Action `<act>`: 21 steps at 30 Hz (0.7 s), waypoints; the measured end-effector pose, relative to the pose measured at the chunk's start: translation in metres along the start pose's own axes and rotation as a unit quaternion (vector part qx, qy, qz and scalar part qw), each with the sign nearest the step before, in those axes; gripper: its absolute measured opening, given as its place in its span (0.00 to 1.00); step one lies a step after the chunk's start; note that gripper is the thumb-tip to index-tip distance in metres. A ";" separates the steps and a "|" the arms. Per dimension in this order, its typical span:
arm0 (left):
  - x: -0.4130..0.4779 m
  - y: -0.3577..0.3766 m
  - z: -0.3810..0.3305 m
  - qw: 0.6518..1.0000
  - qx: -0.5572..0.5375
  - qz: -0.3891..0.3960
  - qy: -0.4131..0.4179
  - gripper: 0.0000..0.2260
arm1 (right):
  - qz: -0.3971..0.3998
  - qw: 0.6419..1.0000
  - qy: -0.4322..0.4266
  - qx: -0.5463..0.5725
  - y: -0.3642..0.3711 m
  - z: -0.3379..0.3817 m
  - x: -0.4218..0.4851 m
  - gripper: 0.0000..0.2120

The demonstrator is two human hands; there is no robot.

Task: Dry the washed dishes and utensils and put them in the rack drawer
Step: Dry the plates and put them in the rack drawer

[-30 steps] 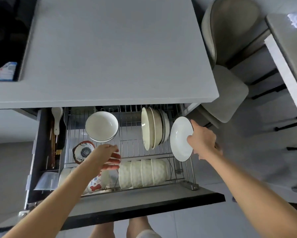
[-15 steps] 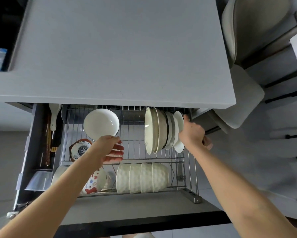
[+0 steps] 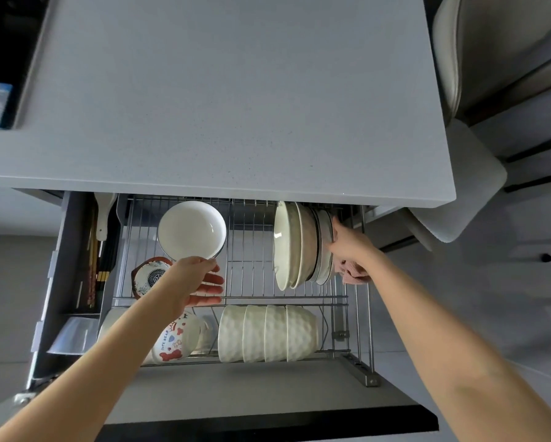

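Note:
The wire rack drawer (image 3: 252,250) is pulled out under the grey countertop (image 3: 236,90). At the right end of a row of upright plates (image 3: 287,247) stands a white plate (image 3: 325,250). My right hand (image 3: 347,247) holds its edge, with a pink cloth (image 3: 352,272) bunched under the curled lower fingers. My left hand (image 3: 200,282) hovers with relaxed, spread fingers at the near rim of a white bowl (image 3: 191,229) that lies tilted in the rack. The thumb is close to that rim.
A patterned bowl (image 3: 149,275), a cartoon mug (image 3: 175,339) and a row of textured white bowls (image 3: 268,333) fill the rack's front. Chopsticks (image 3: 92,266) and a white spoon (image 3: 103,215) lie in the left side tray. A chair (image 3: 491,59) stands at the right.
My right hand carried the white plate from beside the rack leftward and pushed it in against the upright plates. My left hand stayed near the white bowl.

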State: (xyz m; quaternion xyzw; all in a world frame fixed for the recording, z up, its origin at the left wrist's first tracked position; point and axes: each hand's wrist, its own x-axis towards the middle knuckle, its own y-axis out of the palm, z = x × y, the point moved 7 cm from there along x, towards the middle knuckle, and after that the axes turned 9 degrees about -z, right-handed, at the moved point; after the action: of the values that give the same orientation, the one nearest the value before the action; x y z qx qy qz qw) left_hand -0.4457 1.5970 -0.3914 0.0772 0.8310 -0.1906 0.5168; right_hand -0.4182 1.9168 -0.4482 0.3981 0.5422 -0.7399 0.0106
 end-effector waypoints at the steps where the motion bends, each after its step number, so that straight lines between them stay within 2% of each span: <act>1: 0.000 -0.001 0.000 1.000 -0.001 -0.001 -0.001 0.08 | 0.013 1.000 -0.002 0.018 0.000 -0.002 0.001 0.35; 6: -0.003 -0.007 0.001 1.000 0.007 -0.008 -0.005 0.08 | -0.006 0.999 -0.017 0.032 -0.004 -0.002 0.000 0.34; 11: -0.012 -0.020 -0.002 1.000 0.018 -0.009 0.015 0.07 | -0.113 0.992 -0.040 -0.029 -0.029 0.021 -0.038 0.30; 15: -0.028 -0.026 -0.010 0.991 0.090 0.014 0.097 0.06 | -0.118 0.978 -0.128 0.117 -0.056 0.075 -0.091 0.27; 17: -0.038 -0.028 -0.013 0.987 0.090 0.042 0.126 0.14 | -0.105 0.954 -0.160 0.232 -0.067 0.106 -0.114 0.27; 20: -0.063 -0.030 -0.017 0.978 0.045 0.128 0.158 0.38 | -0.088 0.895 -0.167 0.403 -0.077 0.149 -0.139 0.24; 21: -0.072 -0.031 -0.019 0.974 0.024 0.154 0.166 0.41 | -0.076 0.872 -0.161 0.456 -0.079 0.165 -0.146 0.23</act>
State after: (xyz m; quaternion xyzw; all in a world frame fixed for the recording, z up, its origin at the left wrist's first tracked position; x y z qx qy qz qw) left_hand -0.4388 1.5811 -0.3131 0.2471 0.8786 -0.1134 0.3926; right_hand -0.4489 1.7547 -0.2820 0.1909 0.1636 -0.9575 -0.1415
